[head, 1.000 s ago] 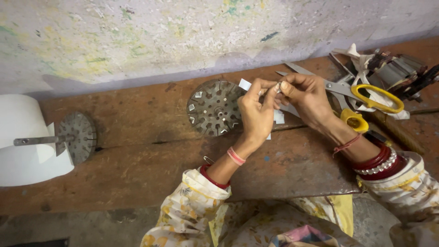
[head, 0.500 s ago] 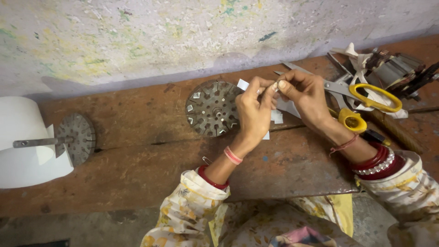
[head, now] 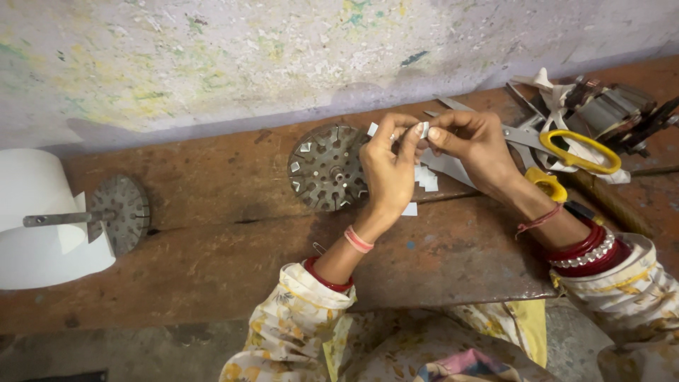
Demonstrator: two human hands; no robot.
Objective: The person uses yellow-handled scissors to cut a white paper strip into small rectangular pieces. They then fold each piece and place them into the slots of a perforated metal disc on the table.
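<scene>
Two hands meet over the middle of a worn brown wooden bench [head: 212, 233]. The left hand [head: 389, 170] and the right hand [head: 474, 145] both pinch one small white paper slip [head: 424, 129] between thumb and fingertips, holding it up in the air just above the bench and just right of a round grey metal disc [head: 325, 168]. That disc lies flat, full of holes, with little white squares sitting in several slots along its rim. The left hand partly covers its right edge.

Under the hands lie more cut white paper pieces [head: 426, 178], rectangular and scattered, one of them near the left wrist. A pair of scissors [head: 576, 150] with yellow loop handles rests to the right, blades pointing left beneath the right hand. Behind it at the far right sits a heap of dark metal parts [head: 615, 110] with a strip of white cloth tangled in.

At the left edge stands a wide roll of white paper [head: 32, 219], plain, without any print that shows, with a second grey disc on a thin rod [head: 117, 212] leaning against it. Red bangles and a pink thread band ring the wrists, above floral sleeves. Pale, paint-flecked wall [head: 283, 49] backs the bench.
</scene>
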